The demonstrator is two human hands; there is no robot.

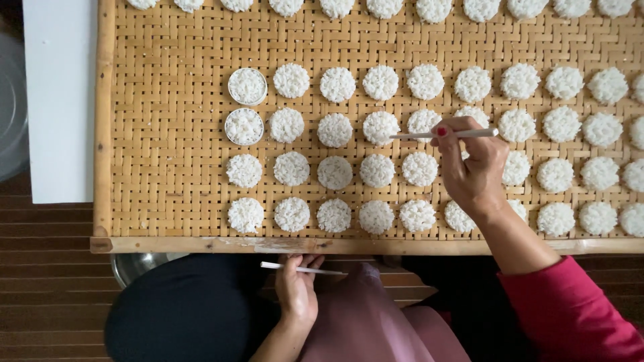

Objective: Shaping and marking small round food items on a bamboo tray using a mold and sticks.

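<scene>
Rice cakes, round and white, fill most of the woven bamboo tray in tidy rows, reaching from its middle to the right edge and along the top. Two at the left end of the upper rows sit inside white ring moulds, so those look freshly pressed and not yet released. The strip of tray to the left of them is bare weave, which suggests the laying-out is well along with only that part left to fill.

The right hand, in a red sleeve, reaches in from the lower right over the middle rows, wrist bent, fingers pinched shut on a thin white stick held nearly level, its tip touching or just above a cake in the second row; the angle makes it hard to say which. The left hand rests low by the lap, below the tray's near rim, its grip closed loosely around a second white stick that points left. A steel bowl peeks out under the tray's corner, and a white tabletop lies beyond its left edge.
</scene>
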